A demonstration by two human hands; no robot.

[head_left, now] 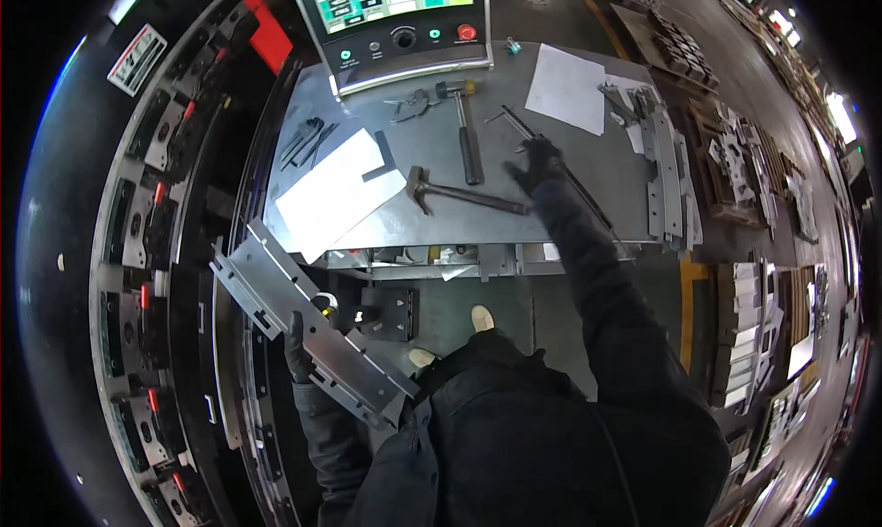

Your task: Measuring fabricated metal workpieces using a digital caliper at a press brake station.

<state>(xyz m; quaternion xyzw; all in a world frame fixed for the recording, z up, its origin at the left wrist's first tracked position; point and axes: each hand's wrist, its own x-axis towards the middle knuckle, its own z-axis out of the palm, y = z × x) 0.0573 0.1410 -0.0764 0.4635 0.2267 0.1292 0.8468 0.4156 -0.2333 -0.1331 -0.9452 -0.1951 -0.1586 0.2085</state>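
My left hand (299, 351), in a dark glove, is closed on the edge of a long bent sheet-metal part (308, 320). The part has small tabs and holes and slants in front of my body at the left. Over the worktable (432, 228), my gloved right hand (540, 166) reaches onto a long thin dark tool (581, 194) that resembles a caliper. Thumb and fingers look spread; the underside of the hand is hidden. Just left of it lies a claw hammer (473, 196). A mallet (467, 127) with a yellowish face lies farther back.
A control panel (404, 45) with a screen stands at the table's back. Paper sheets (331, 192), a black square (381, 155), hex keys (308, 141) and pliers (413, 107) lie about. Metal brackets (666, 173) line the right edge. Machine tooling (138, 228) runs along the left.
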